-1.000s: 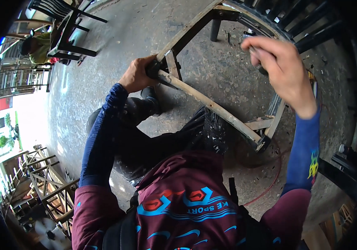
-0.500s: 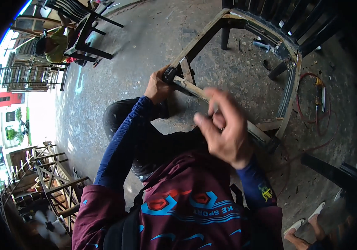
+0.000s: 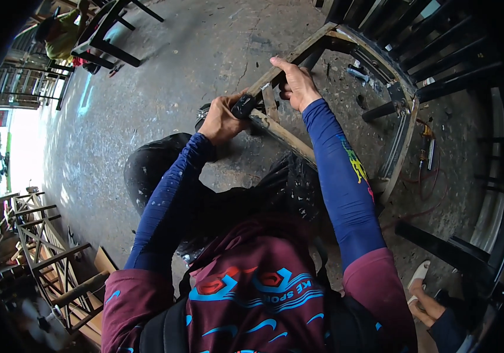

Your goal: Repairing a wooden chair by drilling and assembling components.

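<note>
An overturned chair frame (image 3: 310, 41) of bare wooden rails and black legs lies before me. My left hand (image 3: 223, 119) is closed round its near-left corner, beside the black end of a leg (image 3: 244, 107). My right hand (image 3: 296, 85) is at the left rail, a little beyond that corner. Its thumb lies over the rail and its other fingers curl on the inner side. Whether something small is also in those fingers is hidden. A short wooden corner brace (image 3: 270, 101) joins the rails between my hands.
Black chair slats (image 3: 434, 50) rise at the far right. A yellow-handled air tool (image 3: 425, 141) with a red hose lies on the right of the stained concrete floor (image 3: 205, 53). Another person (image 3: 61, 38) works by a black chair (image 3: 108, 44) far left. Wooden frames (image 3: 52, 253) stand left; someone's sandalled foot (image 3: 419, 275) shows lower right.
My right hand has moved from above the near rail, forward and left onto the left rail. My left hand keeps its hold on the corner. The view has shifted slightly.
</note>
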`<state>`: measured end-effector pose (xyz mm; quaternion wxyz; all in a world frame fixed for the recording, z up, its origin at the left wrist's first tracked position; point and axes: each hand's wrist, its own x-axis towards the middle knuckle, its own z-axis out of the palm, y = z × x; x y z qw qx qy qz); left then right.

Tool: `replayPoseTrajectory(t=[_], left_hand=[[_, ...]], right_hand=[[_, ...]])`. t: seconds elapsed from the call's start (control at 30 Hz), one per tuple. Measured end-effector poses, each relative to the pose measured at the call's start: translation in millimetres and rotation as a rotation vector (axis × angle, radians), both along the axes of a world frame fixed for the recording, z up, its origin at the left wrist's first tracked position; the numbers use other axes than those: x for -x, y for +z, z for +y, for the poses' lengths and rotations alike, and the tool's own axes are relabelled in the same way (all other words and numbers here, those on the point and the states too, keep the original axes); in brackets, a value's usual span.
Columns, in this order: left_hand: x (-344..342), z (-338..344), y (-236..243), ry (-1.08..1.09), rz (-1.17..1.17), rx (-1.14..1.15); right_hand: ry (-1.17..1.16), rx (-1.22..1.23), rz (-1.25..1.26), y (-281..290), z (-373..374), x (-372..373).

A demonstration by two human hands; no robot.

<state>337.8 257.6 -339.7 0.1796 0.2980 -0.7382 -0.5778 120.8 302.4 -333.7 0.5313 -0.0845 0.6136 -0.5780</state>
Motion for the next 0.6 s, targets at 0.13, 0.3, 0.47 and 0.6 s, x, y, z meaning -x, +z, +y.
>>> replayPoseTrajectory(t=[0.13, 0.3, 0.47, 0.6], left_hand=[[-1, -1, -5, -0.025, 0.005, -0.036], [-2, 5, 9, -0.069, -0.075, -0.033], [-4, 2, -5, -0.027, -0.042, -0.123], [1, 8, 2, -0.016, -0.029, -0.064]], right_hand=[[0.044, 0.041, 0.01, -5, -4, 5], [0.074, 0.004, 0.06, 3, 11, 3], [0.126, 0.028, 0.111, 1, 12, 8], [0.08, 0.045, 0.065, 4, 15, 3]])
